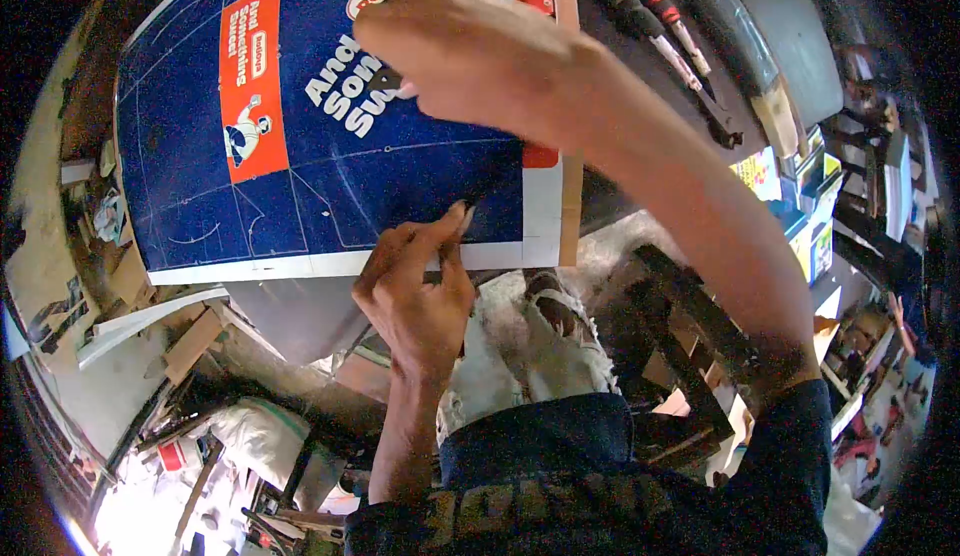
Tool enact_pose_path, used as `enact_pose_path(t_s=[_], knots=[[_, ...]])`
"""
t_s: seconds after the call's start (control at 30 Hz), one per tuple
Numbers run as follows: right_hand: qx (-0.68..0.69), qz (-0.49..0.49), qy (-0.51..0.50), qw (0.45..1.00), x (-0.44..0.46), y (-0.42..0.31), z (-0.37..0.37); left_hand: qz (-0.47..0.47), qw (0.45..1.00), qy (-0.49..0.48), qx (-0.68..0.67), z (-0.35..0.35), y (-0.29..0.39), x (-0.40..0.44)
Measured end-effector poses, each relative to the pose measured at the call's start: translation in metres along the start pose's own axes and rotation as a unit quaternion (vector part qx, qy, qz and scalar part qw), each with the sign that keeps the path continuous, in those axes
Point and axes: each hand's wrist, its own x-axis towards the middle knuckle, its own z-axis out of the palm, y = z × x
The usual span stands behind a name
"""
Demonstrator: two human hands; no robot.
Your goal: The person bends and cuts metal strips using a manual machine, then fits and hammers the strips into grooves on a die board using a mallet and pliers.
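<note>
Work on the printed sheet (345,196) seemed underway, left hand (418,281) loosely curled, right hand (450,46) tightly, any hold unclear, the next move calling for steady bracing.

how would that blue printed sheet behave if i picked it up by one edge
The blue printed sheet is probably light for its size, since its edge looks thin. It would likely bow when lifted, being so broad, though its exact stiffness does not show. The pale sheen suggests a smooth face that may slip under the left hand.
</note>
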Motion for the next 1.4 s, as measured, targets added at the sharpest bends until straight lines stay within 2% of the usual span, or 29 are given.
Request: enact_pose_path(t_s=[0.03,0.07,0.13,0.27,0.4,0.47,0.53,0.57,0.63,0.7,0.77,0.8,0.83,0.93,1.0,1.13,1.2,1.27,1.4], knots=[[-0.002,0.045,-0.040,0.998,0.001,-0.011,-0.003,0.009,1.000,0.005,0.005,0.001,-0.003,-0.002],[-0.018,0.058,-0.030,0.998,0.001,-0.018,0.002,0.019,1.000,0.010,0.009,0.002,-0.005,-0.003],[-0.042,-0.002,0.092,0.995,0.000,-0.015,0.014,0.014,1.000,0.008,0.004,0.002,-0.003,-0.002],[0.029,-0.013,0.038,0.999,-0.002,-0.003,0.002,-0.007,1.000,-0.006,0.014,-0.002,0.004,0.000],[0.211,0.122,0.107,0.964,-0.039,-0.017,-0.053,0.002,1.000,0.007,0.000,0.001,-0.001,-0.001],[0.299,0.186,0.133,0.926,-0.065,-0.029,-0.073,-0.003,1.000,0.014,0.003,0.001,0.001,-0.001],[0.467,0.322,0.181,0.803,-0.105,-0.046,-0.077,-0.009,1.000,0.010,-0.005,0.000,-0.001,0.000],[0.504,0.350,0.149,0.775,-0.132,-0.042,-0.073,-0.010,1.000,0.005,-0.012,0.000,-0.001,0.000],[0.543,0.388,0.163,0.727,-0.158,-0.056,-0.054,-0.011,1.000,0.008,-0.016,0.001,-0.001,0.000],[0.543,0.403,0.211,0.706,-0.166,-0.077,-0.033,-0.009,1.000,0.006,-0.020,0.001,0.001,0.001],[0.477,0.432,0.178,0.745,-0.167,-0.087,-0.019,-0.015,1.000,-0.003,-0.002,-0.001,0.004,0.002],[0.476,0.434,0.178,0.744,-0.163,-0.092,-0.017,-0.015,1.000,-0.006,-0.002,-0.002,0.004,0.003],[0.467,0.470,0.221,0.715,-0.157,-0.099,-0.015,-0.009,1.000,-0.011,0.001,-0.003,0.003,0.004],[0.444,0.508,0.254,0.693,-0.147,-0.108,-0.002,-0.006,1.000,-0.023,-0.001,-0.004,0.003,0.003],[0.238,0.351,0.284,0.860,-0.156,-0.105,0.023,-0.007,1.000,-0.026,-0.007,-0.004,0.003,0.004],[0.205,0.303,0.292,0.883,-0.154,-0.104,0.038,-0.002,0.999,-0.033,0.006,-0.005,0.004,0.003],[0.234,0.309,0.313,0.867,-0.153,-0.107,0.041,-0.001,0.999,-0.034,0.012,-0.005,0.003,0.003],[0.219,0.312,0.236,0.894,-0.153,-0.106,0.036,0.006,0.999,-0.032,0.002,-0.005,0.001,0.003],[0.171,0.275,0.245,0.914,-0.156,-0.099,0.045,0.018,0.999,-0.024,0.014,-0.005,0.000,0.004]])
